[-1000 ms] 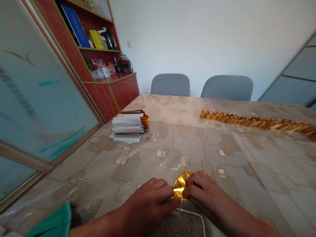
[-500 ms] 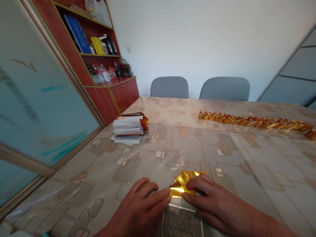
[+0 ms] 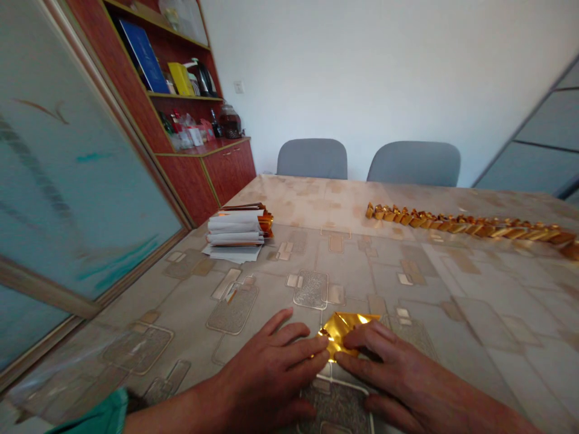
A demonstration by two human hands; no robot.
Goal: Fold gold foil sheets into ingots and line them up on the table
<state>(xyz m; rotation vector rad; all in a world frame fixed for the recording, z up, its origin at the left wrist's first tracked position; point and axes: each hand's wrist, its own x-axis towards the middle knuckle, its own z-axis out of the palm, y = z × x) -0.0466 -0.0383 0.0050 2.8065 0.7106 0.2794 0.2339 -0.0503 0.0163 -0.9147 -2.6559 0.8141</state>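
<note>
A partly folded sheet of gold foil paper (image 3: 337,328) lies on the patterned tablecloth in front of me, its shiny side up. My right hand (image 3: 384,361) grips its right part, with bent fingers over the foil and the thumb lower down, apart from it. From the left, my left hand (image 3: 275,367) lays its outstretched fingertips on the foil's left edge. The other fingers of that hand are spread and hold nothing. Both hands cover part of the foil, so its lower folds are hidden.
A stack of folded white-backed foil sheets (image 3: 236,235) sits at the left on the tablecloth (image 3: 271,289). Along the right runs a long row of folded gold pieces (image 3: 465,224). Two grey chairs (image 3: 312,158) stand behind the table, and a red cabinet (image 3: 230,166) at back left.
My left hand has moved right and slightly up, its fingertips now over the foil's left edge. More of the left forearm and a green sleeve show. My right hand stays nearly in place on the foil.
</note>
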